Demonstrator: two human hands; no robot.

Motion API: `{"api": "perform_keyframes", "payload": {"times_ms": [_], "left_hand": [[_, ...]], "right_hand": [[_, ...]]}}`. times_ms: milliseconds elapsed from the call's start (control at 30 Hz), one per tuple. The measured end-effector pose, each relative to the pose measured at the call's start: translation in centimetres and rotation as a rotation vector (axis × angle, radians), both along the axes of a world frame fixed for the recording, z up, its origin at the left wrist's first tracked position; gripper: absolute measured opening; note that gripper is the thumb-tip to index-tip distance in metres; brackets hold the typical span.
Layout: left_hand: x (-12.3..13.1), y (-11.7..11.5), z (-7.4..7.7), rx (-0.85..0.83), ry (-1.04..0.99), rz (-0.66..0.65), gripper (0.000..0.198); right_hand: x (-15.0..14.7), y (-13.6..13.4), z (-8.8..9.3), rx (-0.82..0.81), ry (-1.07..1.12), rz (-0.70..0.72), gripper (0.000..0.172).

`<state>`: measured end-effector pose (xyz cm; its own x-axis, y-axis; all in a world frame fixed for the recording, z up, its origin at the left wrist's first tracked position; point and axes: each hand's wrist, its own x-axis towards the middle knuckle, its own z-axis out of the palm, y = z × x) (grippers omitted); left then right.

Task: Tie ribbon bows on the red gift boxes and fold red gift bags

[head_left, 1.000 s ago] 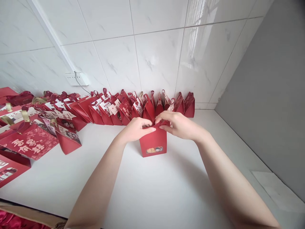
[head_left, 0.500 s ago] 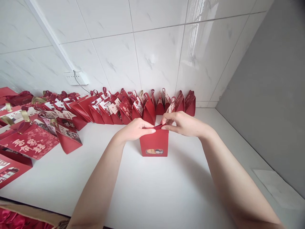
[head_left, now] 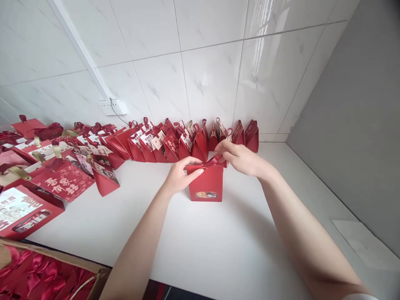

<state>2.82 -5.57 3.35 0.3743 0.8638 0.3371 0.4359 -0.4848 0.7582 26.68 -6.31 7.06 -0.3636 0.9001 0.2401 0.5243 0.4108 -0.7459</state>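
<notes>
A red gift box (head_left: 206, 182) with a small oval picture window low on its front stands upright on the white table (head_left: 200, 241). My left hand (head_left: 182, 175) pinches the box's top edge at its left side, thumb in front and fingers behind. Across the top runs a dark red ribbon (head_left: 212, 161). Its right end is between the fingertips of my right hand (head_left: 241, 159), just above the box's right corner. The fingers of my right hand partly hide the ribbon's end.
Several finished-looking red gift boxes (head_left: 171, 145) with ribbon loops line the tiled wall. More red boxes (head_left: 64, 181) crowd the left side. At the lower left is a cardboard carton (head_left: 103, 277) holding red items with bows. A wall socket (head_left: 113, 107) has a cable. A grey panel (head_left: 353, 125) rises on the right.
My right hand has lifted slightly, drawing the ribbon up and right from the box's top. My left thumb still presses the front edge. The view has turned left, showing more of the carton.
</notes>
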Motion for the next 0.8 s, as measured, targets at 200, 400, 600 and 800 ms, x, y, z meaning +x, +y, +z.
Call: {"api": "perform_keyframes", "payload": {"times_ms": [200,400,600,800], "left_hand": [[1.4,-0.2,-2.6,-0.044,-0.218,0.144,0.030],[1.9,0.3,-2.2,-0.006,-0.191,0.129,0.026],[2.2,0.0,-2.6,0.065,-0.168,0.098,0.022],[2.1,-0.8,-2.0,0.104,-0.138,0.083,0.014]], "right_hand": [[-0.1,0.2,-0.1,-0.048,-0.141,0.156,0.008],[-2.2,0.6,-0.9,0.115,0.050,0.057,0.017],[-2.3,1.2,-1.5,0.071,0.172,0.073,0.018],[-0.3,0.8,-0.8,-0.077,0.054,0.221,0.018]]}}
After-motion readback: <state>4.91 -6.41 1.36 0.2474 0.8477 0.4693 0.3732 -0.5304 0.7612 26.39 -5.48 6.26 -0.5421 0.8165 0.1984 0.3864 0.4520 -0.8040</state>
